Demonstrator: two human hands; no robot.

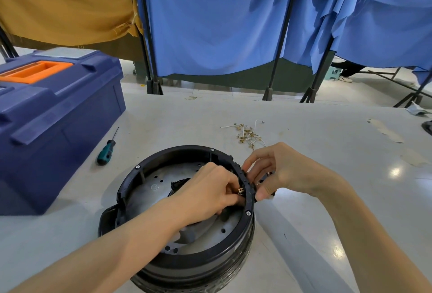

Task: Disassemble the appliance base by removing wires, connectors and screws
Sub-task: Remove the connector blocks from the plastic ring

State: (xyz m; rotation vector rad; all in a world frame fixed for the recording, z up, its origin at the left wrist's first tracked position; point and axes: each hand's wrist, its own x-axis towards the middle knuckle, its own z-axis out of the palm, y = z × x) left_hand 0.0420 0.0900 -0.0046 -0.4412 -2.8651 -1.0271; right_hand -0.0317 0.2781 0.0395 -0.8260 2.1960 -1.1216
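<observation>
A single head-worn camera looks forward and steeply down from close above the grey table (315, 143), with both forearms entering from the bottom edge. Its wide angle bends the table's far edge and also takes in the blue curtains (215, 24) beyond.

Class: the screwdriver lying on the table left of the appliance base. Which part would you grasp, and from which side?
Probably the green-and-black handle of the screwdriver, from above or from its right. It lies flat, thick handle nearest the person, thin shaft pointing away; the toolbox crowds its left.
</observation>
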